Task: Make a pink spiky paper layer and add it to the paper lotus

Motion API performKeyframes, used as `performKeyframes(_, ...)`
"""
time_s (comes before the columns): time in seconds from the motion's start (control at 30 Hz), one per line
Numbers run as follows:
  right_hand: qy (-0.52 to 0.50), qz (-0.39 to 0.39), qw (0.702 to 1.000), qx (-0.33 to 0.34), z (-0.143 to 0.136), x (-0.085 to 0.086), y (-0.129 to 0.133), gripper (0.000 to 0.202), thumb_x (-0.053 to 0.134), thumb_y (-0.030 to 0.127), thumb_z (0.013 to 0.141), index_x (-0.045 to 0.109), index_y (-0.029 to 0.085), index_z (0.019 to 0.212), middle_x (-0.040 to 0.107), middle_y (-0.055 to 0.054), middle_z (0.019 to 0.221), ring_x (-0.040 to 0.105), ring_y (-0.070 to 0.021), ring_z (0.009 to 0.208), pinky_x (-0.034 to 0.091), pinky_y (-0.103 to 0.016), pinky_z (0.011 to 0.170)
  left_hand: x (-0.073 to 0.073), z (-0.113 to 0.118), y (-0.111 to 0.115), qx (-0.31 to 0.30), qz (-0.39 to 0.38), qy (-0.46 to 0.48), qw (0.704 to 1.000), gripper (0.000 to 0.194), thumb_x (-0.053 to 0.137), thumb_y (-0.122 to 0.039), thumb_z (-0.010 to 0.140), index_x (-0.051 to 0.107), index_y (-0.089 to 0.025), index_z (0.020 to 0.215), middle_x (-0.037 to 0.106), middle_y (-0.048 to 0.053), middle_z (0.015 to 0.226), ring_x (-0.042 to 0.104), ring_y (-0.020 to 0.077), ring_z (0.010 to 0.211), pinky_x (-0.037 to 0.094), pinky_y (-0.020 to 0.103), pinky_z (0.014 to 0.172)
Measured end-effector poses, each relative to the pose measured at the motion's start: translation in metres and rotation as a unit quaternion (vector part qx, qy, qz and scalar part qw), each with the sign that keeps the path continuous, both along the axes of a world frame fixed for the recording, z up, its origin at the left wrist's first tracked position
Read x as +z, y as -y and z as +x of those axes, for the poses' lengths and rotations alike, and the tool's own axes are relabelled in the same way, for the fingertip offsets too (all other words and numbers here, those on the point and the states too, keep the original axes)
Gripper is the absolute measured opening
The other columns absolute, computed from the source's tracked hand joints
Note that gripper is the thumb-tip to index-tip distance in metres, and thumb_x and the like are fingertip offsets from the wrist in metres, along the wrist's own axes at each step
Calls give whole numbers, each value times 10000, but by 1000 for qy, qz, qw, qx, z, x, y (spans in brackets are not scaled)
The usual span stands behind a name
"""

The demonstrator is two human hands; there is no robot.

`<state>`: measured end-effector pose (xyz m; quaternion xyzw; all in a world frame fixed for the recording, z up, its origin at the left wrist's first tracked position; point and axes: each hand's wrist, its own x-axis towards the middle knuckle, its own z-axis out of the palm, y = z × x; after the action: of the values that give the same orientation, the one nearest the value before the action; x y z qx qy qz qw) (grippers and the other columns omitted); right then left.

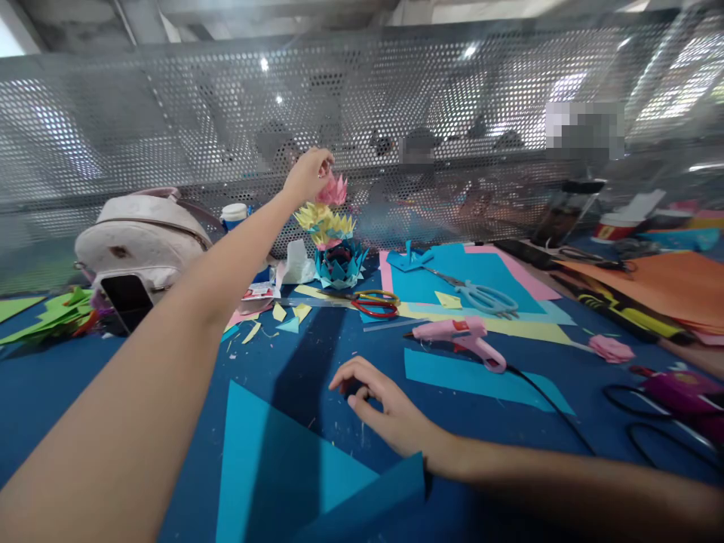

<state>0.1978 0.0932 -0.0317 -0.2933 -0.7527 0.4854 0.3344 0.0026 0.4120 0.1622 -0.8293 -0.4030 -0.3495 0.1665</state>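
Observation:
Stretched far forward, my left hand is at the pink folded paper flower, its fingers curled at the flower's top left; whether they grip it is hard to tell. Below the pink flower are yellow paper flowers and a blue pointed paper flower. My right hand hovers low over the blue table, fingers curved, thumb apart from them, nothing between them. Just beneath and left of it lies a large blue paper with a folded edge. A pink glue gun rests beyond my right hand.
Red-and-yellow scissors and blue scissors lie mid-table near paper sheets and yellow scraps. At left are a white backpack, a phone and green paper. A perforated metal screen stands behind. Cords run at right.

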Motion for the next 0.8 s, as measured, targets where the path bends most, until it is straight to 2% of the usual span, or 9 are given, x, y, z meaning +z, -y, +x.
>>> performKeyframes(0.13, -1, 11, 1000, 4, -1, -2, 0, 311, 424, 6, 808, 597, 198, 980, 523, -52, 1046, 534, -143, 879, 433, -263, 705, -1, -5, -2, 0, -29, -43, 999, 222, 520, -140, 781, 679, -151, 935, 660, 75, 910, 599, 239, 942, 439, 369, 907)
performKeyframes(0.3, -4, 21, 1000, 8, 0, -2, -1, 320, 427, -14, 795, 618, 193, 947, 530, -50, 1031, 543, -152, 922, 424, -261, 710, 0, -13, 1, -36, 3, -17, 999, 346, 398, -68, 784, 684, -156, 956, 683, 67, 984, 600, 213, 996, 432, 359, 941)
performKeyframes(0.4, -1, 16, 1000, 6, 0, -1, -1, 323, 423, -22, 791, 625, 188, 931, 534, -48, 1019, 546, -153, 906, 425, -267, 712, 3, -20, 3, -58, -10, -29, 998, 393, 385, -45, 739, 688, -178, 950, 691, 45, 970, 623, 204, 960, 457, 349, 903)
performKeyframes(0.57, 5, 11, 1000, 6, -1, -2, -1, 331, 416, -28, 789, 635, 191, 907, 539, -41, 1007, 547, -149, 889, 427, -269, 715, 3, -32, 6, -93, -61, -90, 990, 296, 500, -118, 715, 706, -197, 912, 699, 25, 966, 614, 236, 998, 453, 371, 936)
performKeyframes(0.7, 6, 12, 1000, 10, 0, -3, -1, 320, 419, -17, 805, 640, 192, 907, 535, -38, 1010, 545, -137, 846, 426, -268, 708, 0, -39, 6, -71, -77, -78, 991, 142, 619, -191, 724, 684, -182, 850, 712, 24, 890, 602, 222, 908, 483, 386, 896)
performKeyframes(0.8, 11, 13, 1000, 10, 0, -2, -1, 324, 417, -27, 798, 641, 187, 896, 535, -38, 995, 543, -134, 834, 421, -264, 699, 1, -42, 5, -51, -69, -32, 996, 90, 632, -220, 742, 674, -201, 820, 707, 33, 828, 615, 219, 826, 514, 382, 821)
